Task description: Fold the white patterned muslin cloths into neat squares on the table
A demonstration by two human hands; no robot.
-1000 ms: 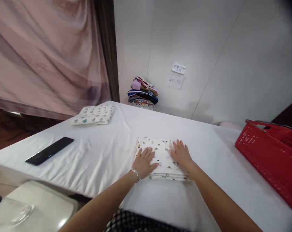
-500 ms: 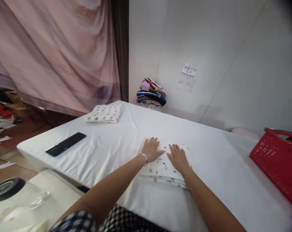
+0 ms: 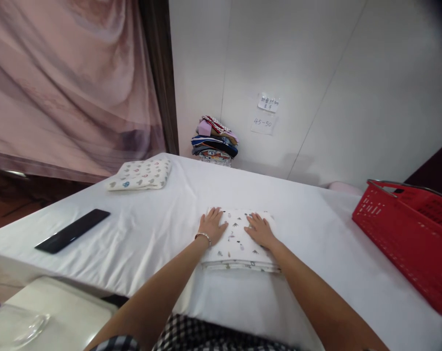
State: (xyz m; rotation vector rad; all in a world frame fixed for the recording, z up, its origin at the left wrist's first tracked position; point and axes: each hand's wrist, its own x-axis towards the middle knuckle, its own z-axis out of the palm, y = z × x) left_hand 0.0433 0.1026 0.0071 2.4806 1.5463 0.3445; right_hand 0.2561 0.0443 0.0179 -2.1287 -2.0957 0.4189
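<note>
A folded white cloth (image 3: 239, 246) with small printed figures lies flat in front of me, its layered edge facing my body. On its left part rests my left hand (image 3: 211, 226), palm down with the fingers spread and a bracelet at the wrist. My right hand (image 3: 260, 230) lies open on the cloth's right part, fingers apart. Both palms touch the top layer, and neither hand grips it. Farther off to the left sits a second folded cloth (image 3: 142, 174), white with grey, red and blue prints.
A white-covered table (image 3: 308, 273) bears a black flat slab (image 3: 73, 231) at left and a red plastic basket (image 3: 399, 243) at right. Folded fabrics (image 3: 215, 141) are stacked by the wall beneath paper notes (image 3: 264, 114). A pale stool-like surface (image 3: 56, 307) stands lower left, with a clear container (image 3: 19, 324).
The view has turned slightly to the right, so the scene sits farther left. My hands have moved a little apart on the cloth, both still flat and spread.
</note>
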